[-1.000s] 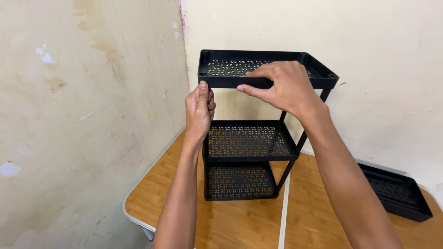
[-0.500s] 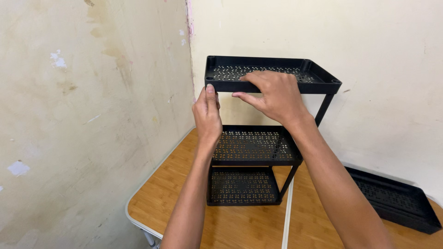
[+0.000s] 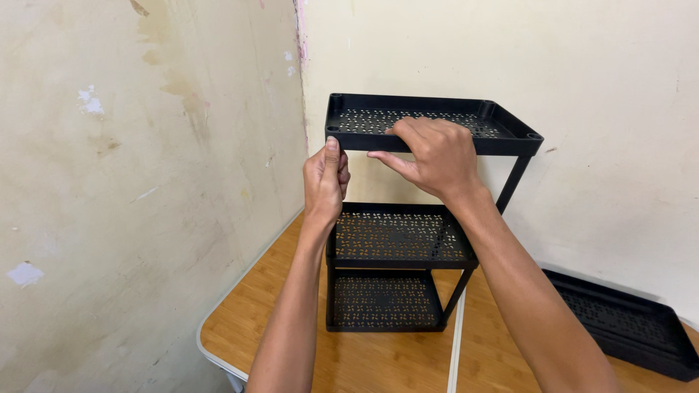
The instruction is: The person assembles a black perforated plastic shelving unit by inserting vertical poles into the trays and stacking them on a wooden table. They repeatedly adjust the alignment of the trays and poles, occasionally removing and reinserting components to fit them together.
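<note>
A person steadies a black three-tier perforated rack (image 3: 397,233) standing on a wooden table (image 3: 378,360) in the corner of two stained cream walls (image 3: 145,182). The right hand (image 3: 431,156) lies over the front rim of the top tray (image 3: 502,125), fingers curled down across the rim and thumb stretched beneath it, pinching the edge. The left hand (image 3: 325,182) is closed around the front-left post just under that tray's corner, thumb upright with its tip touching the tray's underside. Both lower shelves sit below the fingers, and a spare black tray (image 3: 626,320) lies well apart on the table beyond the right forearm. The risk appears to lie at the corner above the left thumb: if the post is not fully seated in its socket, uneven pressure from the right-hand fingers could tip the top tray, pop the joint loose or nip the thumb. A hard downward push might also rock the light frame on its narrow base. Whether the far corners are seated cannot be judged from here.
</note>
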